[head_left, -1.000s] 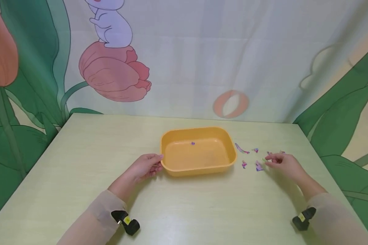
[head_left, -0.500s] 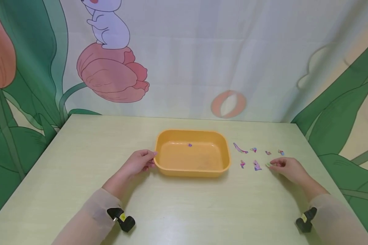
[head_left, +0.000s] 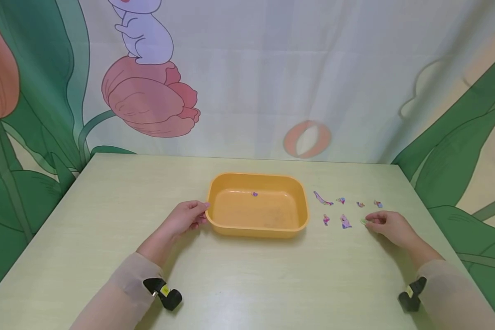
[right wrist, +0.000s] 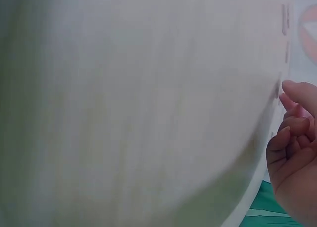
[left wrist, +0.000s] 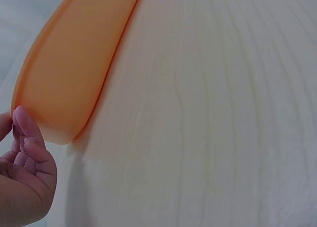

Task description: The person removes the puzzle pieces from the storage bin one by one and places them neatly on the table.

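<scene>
My left hand (head_left: 185, 217) pinches the left end of a yellow-orange plastic tray (head_left: 257, 233) between thumb and fingers. In the left wrist view the thumb and curled fingers grip the rim of the tray (left wrist: 74, 63). One tiny purple cutout (head_left: 254, 194) lies inside it. Low over the table at the right, my right hand (head_left: 392, 227) pinches a small pale green piece (head_left: 363, 221) in its fingertips. Just left of that piece lies a larger purple cutout (head_left: 345, 222). The right wrist view shows the hand (right wrist: 297, 138) with its fingers curled; the green piece does not stand out there.
Small colourful cutouts lie in two rows right of the tray: a long curved one (head_left: 323, 198), a pink one (head_left: 326, 220), and several more, including one at the far right (head_left: 378, 204). Behind the pale wooden table (head_left: 247, 284) hangs a printed curtain (head_left: 247, 82).
The tray has shifted a little left and straightened with my left hand on it. My right hand has moved slightly right and nearer with the green piece, uncovering cutouts in the back row.
</scene>
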Motion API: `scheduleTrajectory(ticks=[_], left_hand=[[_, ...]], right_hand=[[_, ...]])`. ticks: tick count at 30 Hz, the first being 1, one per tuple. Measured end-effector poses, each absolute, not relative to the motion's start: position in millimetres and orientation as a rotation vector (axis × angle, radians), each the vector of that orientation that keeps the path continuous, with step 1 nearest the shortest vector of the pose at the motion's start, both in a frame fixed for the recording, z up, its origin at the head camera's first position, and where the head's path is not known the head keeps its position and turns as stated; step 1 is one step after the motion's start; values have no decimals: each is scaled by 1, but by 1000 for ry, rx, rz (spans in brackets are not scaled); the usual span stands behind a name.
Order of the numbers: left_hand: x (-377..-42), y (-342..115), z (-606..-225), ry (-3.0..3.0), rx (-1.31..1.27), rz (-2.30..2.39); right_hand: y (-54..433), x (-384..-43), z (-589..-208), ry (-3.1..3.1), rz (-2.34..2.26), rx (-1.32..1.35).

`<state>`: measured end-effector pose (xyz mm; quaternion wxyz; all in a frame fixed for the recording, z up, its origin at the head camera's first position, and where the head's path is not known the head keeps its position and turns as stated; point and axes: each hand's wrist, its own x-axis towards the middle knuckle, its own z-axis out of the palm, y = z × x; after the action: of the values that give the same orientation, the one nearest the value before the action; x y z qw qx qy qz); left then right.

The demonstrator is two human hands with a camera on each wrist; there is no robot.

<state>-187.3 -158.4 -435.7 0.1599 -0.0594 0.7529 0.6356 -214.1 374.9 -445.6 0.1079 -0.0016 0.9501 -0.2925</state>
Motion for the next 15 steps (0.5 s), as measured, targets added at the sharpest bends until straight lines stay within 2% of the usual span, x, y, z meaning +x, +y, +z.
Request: scheduleTrajectory(ticks=[6, 15], left_hand=[[-188, -158, -435, 2135, -188, 1821], [-187, -158, -435, 2117, -174, 1825]], right_hand=[[365, -214, -428, 2831, -966, 8], [310, -225, -398, 2804, -1165, -70]])
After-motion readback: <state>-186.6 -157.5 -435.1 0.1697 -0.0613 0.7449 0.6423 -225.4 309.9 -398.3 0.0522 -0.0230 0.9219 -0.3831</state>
